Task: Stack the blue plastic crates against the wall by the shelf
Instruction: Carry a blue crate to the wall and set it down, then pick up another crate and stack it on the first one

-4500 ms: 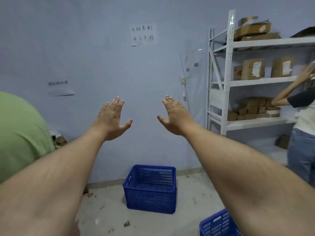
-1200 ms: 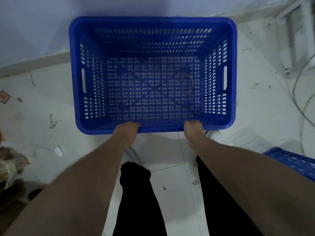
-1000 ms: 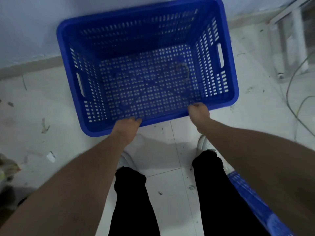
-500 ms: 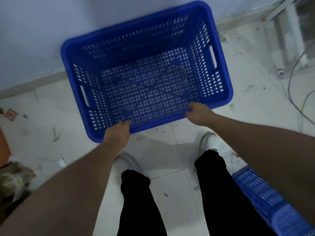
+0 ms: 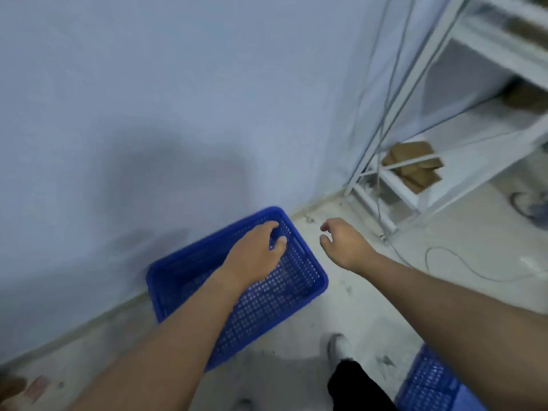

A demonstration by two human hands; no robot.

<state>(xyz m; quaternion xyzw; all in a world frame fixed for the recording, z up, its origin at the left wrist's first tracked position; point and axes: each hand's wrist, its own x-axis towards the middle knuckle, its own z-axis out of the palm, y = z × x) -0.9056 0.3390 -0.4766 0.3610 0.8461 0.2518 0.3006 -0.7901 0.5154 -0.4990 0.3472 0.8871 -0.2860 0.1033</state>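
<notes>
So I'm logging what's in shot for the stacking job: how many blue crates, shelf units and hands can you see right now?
Blue crates: 2, one by the wall and one cut off at the bottom right edge
Shelf units: 1
Hands: 2, left hand and right hand, both empty
Total: 5

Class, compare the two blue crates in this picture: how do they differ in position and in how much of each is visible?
The crate by the wall shows nearly whole; the near crate is cut off at the bottom edge. The wall crate lies under the left hand; the near crate sits beside the person's leg, away from both hands. Both are blue with perforated walls.
</notes>
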